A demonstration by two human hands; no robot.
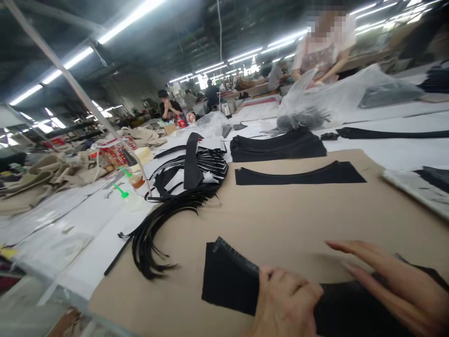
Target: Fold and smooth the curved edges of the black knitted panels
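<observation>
Left hand point(286, 302) closes its fingers on black fabric point(228, 278) atop brown paper point(298, 224) (right hand point(396, 290) open, fingers straight, over the same cloth).

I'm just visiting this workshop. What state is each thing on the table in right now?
Left hand: curled, gripping the black panel
Right hand: fingers resting on the panel
Black panel: bent, under both hands
Black strips: loose curved heap
Black stack: piled flat
Single black piece: lying flat on brown paper
Plastic bag: bulging
</observation>
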